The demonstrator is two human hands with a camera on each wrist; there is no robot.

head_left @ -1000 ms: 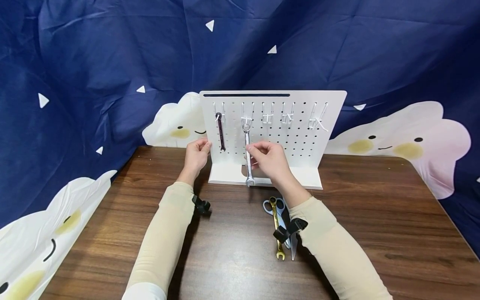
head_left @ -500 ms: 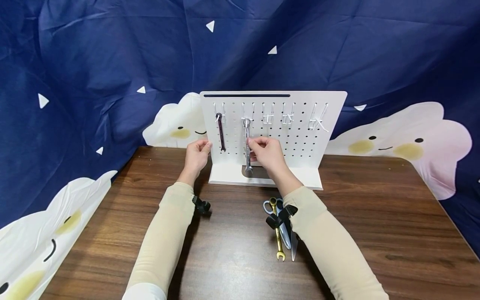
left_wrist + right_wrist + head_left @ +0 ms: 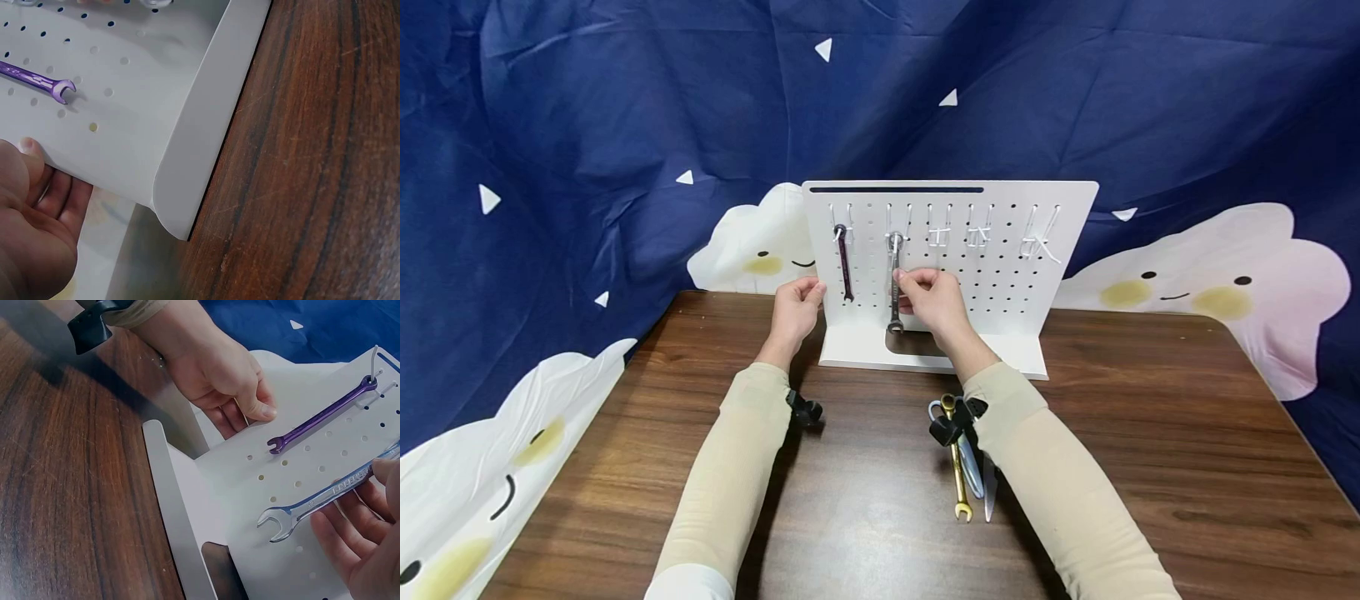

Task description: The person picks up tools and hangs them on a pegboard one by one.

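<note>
My right hand (image 3: 936,304) pinches a silver combination wrench (image 3: 895,310) by its shaft, with the ring end up at a white hook (image 3: 889,218) on the white pegboard (image 3: 1037,193). In the right wrist view, the wrench's open end (image 3: 278,522) points down, close over the board. At the board's left edge, my left hand (image 3: 795,315) grips it with the thumb (image 3: 30,147) in front and fingers behind. A purple wrench (image 3: 845,267) hangs from the leftmost hook, between the two hands.
More white hooks (image 3: 938,237) line the board to the right. A gold wrench (image 3: 960,487) lies on the wooden table (image 3: 1150,450) beside light-blue-handled scissors (image 3: 972,471), partly under my right forearm. A blue curtain (image 3: 880,100) hangs behind the board.
The silver wrench has risen and moved in toward the board, its ring end now at the hook. My right hand moved up slightly with it; the left hand stays on the board's edge.
</note>
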